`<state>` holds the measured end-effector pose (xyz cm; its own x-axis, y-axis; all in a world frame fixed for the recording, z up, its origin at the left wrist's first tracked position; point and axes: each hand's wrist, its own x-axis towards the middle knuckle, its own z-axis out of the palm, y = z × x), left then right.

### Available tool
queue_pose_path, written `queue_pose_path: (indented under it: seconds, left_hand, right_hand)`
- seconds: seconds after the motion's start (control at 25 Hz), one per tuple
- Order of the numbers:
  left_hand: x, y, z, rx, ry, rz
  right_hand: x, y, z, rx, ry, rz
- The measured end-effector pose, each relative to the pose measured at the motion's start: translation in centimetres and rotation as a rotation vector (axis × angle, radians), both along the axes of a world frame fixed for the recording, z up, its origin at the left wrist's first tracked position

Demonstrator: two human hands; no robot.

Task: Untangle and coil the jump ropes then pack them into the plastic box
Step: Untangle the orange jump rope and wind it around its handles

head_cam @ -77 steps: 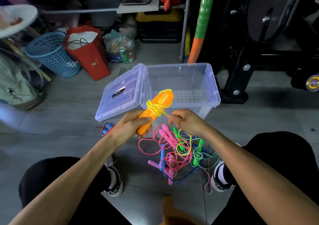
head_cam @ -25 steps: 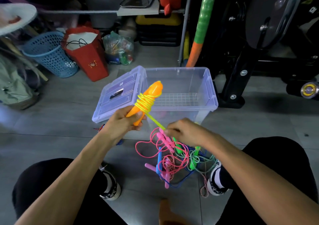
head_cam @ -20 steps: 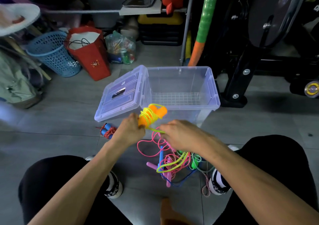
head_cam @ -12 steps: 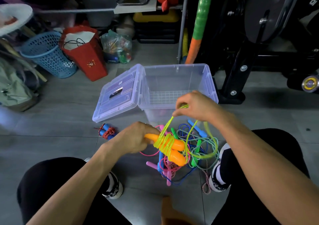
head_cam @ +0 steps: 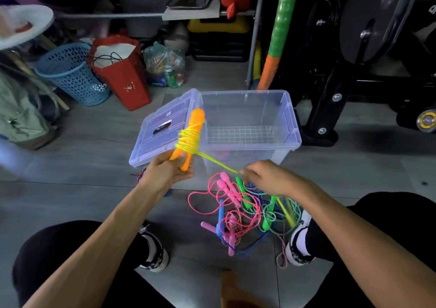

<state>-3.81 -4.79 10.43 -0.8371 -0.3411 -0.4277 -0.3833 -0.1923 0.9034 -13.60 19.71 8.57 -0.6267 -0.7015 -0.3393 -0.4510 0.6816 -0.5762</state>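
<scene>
Up from the tangle come the orange handles [head_cam: 191, 135], gripped in the left hand [head_cam: 168, 173] before the plastic box [head_cam: 288, 116], while the right hand [head_cam: 266, 177] pinches the yellow rope [head_cam: 217, 163] taut, low over the pile of ropes [head_cam: 245, 211].

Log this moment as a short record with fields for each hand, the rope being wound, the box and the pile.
left hand: grips orange handles
right hand: pinches yellow rope, pulled taut
winding: yellow coils around the handles
plastic box: open, no ropes inside, lid leaning at its left
pile: pink, blue, green ropes tangled on the floor
</scene>
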Motion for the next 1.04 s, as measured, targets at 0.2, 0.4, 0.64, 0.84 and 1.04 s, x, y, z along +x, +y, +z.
queue_pose_path:
  seconds: [0.2,0.4,0.64,0.84,1.04]
  left_hand:
    - [-0.9,-1.2,-2.5,-0.381,-0.283,-0.061]
    - [-0.1,0.7,-3.2,-1.001,0.022,-0.735]
    - [-0.8,2.3,0.8,-0.602,0.124,-0.85]
    - [-0.6,1.8,1.5,-0.183,0.154,-0.533]
    - [-1.2,2.2,-0.2,-0.107,0.063,-0.178]
  right_hand:
    - [1.8,-0.7,3.8,-0.004,0.138,0.135]
    - [-0.7,0.2,5.6,-0.098,0.351,0.1]
    - [-4.8,2.1,4.3,-0.252,0.091,-0.122]
    - [-3.0,1.1,1.6,-0.366,-0.281,-0.178]
    - [1.0,-1.7,1.4,-0.087,-0.117,-0.086]
